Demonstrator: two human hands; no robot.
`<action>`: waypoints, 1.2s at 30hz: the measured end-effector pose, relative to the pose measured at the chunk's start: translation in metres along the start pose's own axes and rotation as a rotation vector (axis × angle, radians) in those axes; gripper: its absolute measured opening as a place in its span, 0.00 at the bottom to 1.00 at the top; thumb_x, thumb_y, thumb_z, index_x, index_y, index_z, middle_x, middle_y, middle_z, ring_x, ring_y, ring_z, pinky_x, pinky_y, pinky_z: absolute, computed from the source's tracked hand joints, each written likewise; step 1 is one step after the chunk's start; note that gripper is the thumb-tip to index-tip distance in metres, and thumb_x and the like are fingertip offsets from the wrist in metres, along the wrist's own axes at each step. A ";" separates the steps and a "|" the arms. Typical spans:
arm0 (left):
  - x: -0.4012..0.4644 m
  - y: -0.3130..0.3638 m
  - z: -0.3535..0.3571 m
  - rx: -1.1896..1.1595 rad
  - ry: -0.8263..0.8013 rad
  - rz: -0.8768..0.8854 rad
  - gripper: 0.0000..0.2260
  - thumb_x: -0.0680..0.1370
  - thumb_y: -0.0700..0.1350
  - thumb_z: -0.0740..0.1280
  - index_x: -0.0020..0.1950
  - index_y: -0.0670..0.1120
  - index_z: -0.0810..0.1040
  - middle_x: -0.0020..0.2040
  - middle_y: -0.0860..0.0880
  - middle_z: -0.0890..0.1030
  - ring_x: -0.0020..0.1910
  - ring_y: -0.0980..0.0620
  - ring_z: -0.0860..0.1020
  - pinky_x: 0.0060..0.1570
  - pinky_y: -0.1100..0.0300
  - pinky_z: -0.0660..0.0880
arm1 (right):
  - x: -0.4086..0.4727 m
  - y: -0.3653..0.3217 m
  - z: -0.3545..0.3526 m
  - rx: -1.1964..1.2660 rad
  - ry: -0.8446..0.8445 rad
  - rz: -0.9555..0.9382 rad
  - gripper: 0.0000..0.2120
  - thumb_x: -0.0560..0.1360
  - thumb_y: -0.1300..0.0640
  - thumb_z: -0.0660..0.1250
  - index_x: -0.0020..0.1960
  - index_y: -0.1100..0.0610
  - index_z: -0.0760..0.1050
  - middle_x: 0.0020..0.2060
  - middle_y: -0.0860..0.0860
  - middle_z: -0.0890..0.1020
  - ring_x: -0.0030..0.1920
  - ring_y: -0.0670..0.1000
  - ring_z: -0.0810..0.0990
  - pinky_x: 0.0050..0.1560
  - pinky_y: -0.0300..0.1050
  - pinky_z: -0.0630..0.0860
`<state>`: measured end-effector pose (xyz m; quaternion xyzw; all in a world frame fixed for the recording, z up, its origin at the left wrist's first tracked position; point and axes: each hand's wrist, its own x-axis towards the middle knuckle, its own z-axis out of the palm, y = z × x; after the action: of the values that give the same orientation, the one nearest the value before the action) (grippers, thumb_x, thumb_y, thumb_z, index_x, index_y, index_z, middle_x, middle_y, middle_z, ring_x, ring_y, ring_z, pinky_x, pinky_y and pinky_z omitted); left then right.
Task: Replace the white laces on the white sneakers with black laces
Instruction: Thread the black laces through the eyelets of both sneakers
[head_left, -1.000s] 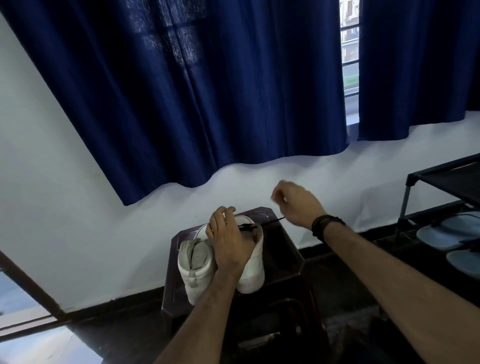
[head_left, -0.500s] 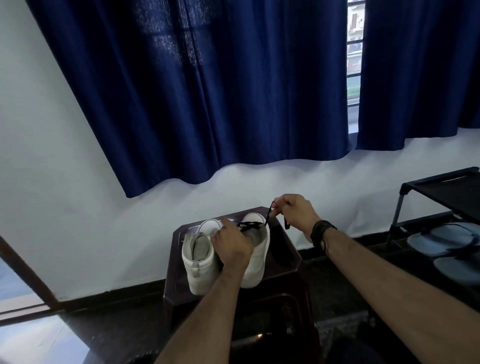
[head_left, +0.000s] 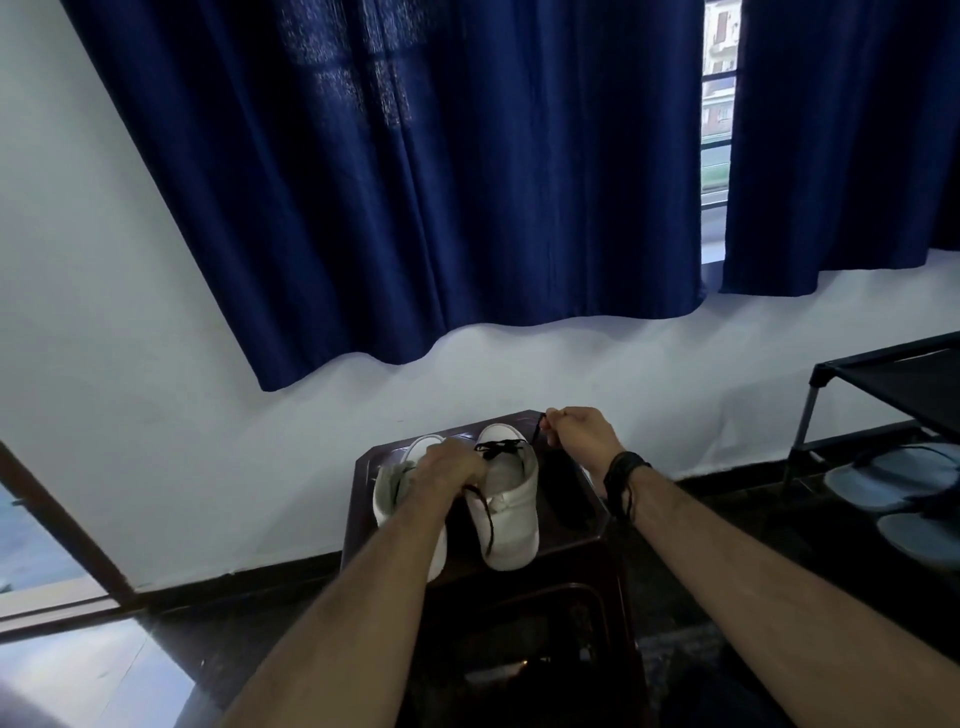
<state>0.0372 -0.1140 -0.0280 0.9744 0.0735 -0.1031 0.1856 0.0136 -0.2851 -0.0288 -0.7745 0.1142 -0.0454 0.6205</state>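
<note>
Two white sneakers stand side by side on a dark brown stool (head_left: 571, 525), toes toward the wall. The right sneaker (head_left: 511, 514) has a black lace (head_left: 498, 448) threaded across its front eyelets. One end of the lace trails down over the shoe's tongue. My left hand (head_left: 449, 467) grips that trailing end above the gap between the shoes. It partly covers the left sneaker (head_left: 397, 493). My right hand (head_left: 584, 434) pinches the other end of the lace, raised just right of the right sneaker's toe.
A white wall and dark blue curtains (head_left: 441, 182) are behind the stool. A black shoe rack (head_left: 883, 389) with grey slippers (head_left: 893, 475) on its lower shelf stands at the right. A dark floor surrounds the stool, and a door frame (head_left: 62, 525) is at the left.
My right hand has come back in toward the shoe with its lace end. My left hand has curled and slid back off the shoe's front, now holding the other lace end.
</note>
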 end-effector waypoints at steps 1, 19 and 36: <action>-0.002 0.000 -0.005 0.021 -0.013 -0.001 0.21 0.66 0.48 0.68 0.59 0.51 0.79 0.50 0.46 0.82 0.51 0.46 0.81 0.44 0.60 0.75 | -0.002 0.005 0.003 -0.007 0.013 0.021 0.16 0.79 0.51 0.61 0.38 0.56 0.80 0.38 0.53 0.82 0.43 0.53 0.78 0.41 0.42 0.71; 0.000 -0.022 -0.046 -0.833 0.195 -0.056 0.06 0.75 0.35 0.63 0.39 0.37 0.76 0.29 0.43 0.78 0.24 0.47 0.73 0.38 0.53 0.80 | -0.019 0.029 0.053 -0.511 0.093 -0.145 0.17 0.77 0.59 0.59 0.65 0.64 0.68 0.61 0.62 0.75 0.60 0.63 0.75 0.57 0.50 0.71; -0.035 -0.027 -0.032 -0.124 0.269 0.016 0.30 0.64 0.65 0.73 0.55 0.45 0.75 0.49 0.48 0.78 0.54 0.45 0.78 0.47 0.56 0.72 | 0.000 -0.002 0.027 0.235 0.135 0.019 0.08 0.74 0.63 0.55 0.39 0.57 0.70 0.41 0.54 0.75 0.38 0.53 0.71 0.38 0.44 0.68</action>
<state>0.0041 -0.0810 -0.0006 0.9667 0.0961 0.0345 0.2346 0.0197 -0.2595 -0.0328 -0.6905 0.1568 -0.1044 0.6984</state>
